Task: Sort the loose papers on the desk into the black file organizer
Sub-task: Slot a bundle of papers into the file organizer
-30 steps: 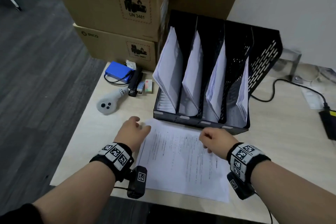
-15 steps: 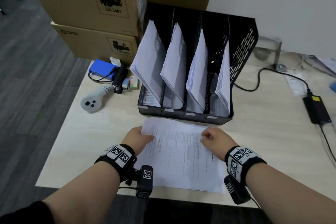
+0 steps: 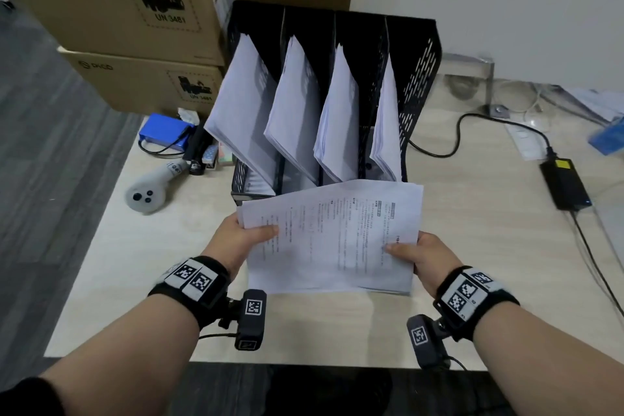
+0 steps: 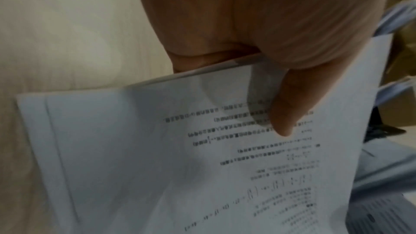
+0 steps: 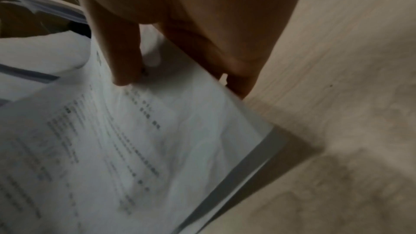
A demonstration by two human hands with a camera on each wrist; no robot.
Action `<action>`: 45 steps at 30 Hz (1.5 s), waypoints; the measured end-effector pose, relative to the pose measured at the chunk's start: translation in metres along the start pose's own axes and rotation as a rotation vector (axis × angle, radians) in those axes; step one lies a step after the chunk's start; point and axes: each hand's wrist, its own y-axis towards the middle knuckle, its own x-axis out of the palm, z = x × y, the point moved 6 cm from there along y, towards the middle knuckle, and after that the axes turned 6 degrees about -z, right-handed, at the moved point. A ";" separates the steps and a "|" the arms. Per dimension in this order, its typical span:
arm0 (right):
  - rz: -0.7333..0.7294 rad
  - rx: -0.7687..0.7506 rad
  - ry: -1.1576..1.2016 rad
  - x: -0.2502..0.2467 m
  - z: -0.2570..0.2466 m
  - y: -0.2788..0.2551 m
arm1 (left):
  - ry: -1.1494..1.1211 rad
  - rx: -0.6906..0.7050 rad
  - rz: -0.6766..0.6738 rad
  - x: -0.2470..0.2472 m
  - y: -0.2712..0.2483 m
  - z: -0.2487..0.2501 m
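Observation:
A thin stack of printed papers (image 3: 334, 236) is lifted off the desk, just in front of the black file organizer (image 3: 418, 78). My left hand (image 3: 243, 236) pinches its left edge, thumb on top, fingers under. My right hand (image 3: 425, 253) pinches the right edge the same way. The left wrist view shows the thumb on the printed sheet (image 4: 202, 157); the right wrist view shows the thumb on the page (image 5: 135, 140) with fingers beneath. The organizer's compartments each hold leaning white sheets (image 3: 297, 105).
Two stacked cardboard boxes (image 3: 135, 27) stand at the back left. A grey controller (image 3: 148, 192), a blue pack (image 3: 165, 132) and small items lie left of the organizer. A black power adapter (image 3: 564, 184) and its cable run along the right of the desk (image 3: 135, 263).
The papers lay flat on the desk with both hands at their far corners; now both hands grip the side edges and the stack is raised and tilted toward the organizer.

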 end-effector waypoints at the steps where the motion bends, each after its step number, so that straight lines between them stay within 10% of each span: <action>1: 0.007 -0.036 0.051 0.000 -0.004 0.000 | 0.004 0.019 -0.006 0.003 0.000 0.005; 8: 0.031 -0.121 -0.075 -0.018 -0.014 -0.009 | 0.105 0.227 -0.070 0.018 -0.009 0.041; 16: 0.122 -0.039 -0.451 -0.020 -0.007 -0.004 | 0.377 0.077 0.001 0.023 -0.007 0.004; 25: -0.295 -0.303 -0.783 0.071 -0.074 -0.046 | 0.205 0.005 0.239 -0.010 -0.009 0.001; 31: -0.593 -0.410 -0.928 0.131 -0.103 -0.051 | 0.336 -0.026 0.133 0.002 -0.002 0.010; 45: -0.655 -0.758 -1.291 0.208 -0.122 -0.062 | 0.475 -0.244 -0.003 -0.005 -0.003 -0.013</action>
